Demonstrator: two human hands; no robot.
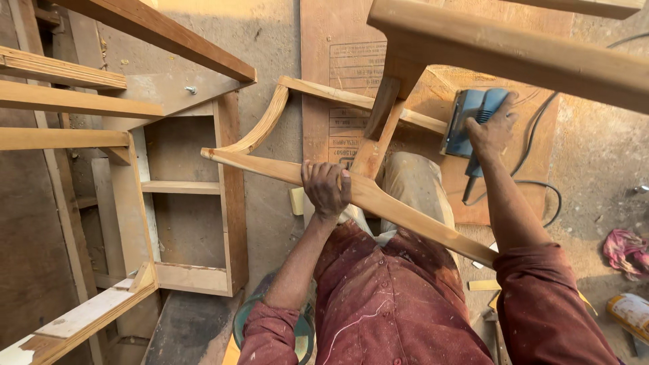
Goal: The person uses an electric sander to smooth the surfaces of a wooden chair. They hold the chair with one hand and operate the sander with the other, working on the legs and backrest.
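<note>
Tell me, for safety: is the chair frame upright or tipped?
Tipped: the chair frame lies slanted across the lap, left hand gripping its rail.

Left of the left hand stands an unfinished wooden shelf frame [182, 189]; far right of the right hand lie a pink rag [625, 250] and black cable [537, 182].

Single head-worn camera, looking steeply down from above, close over the person's arms, lap and workshop floor [270, 223].
</note>
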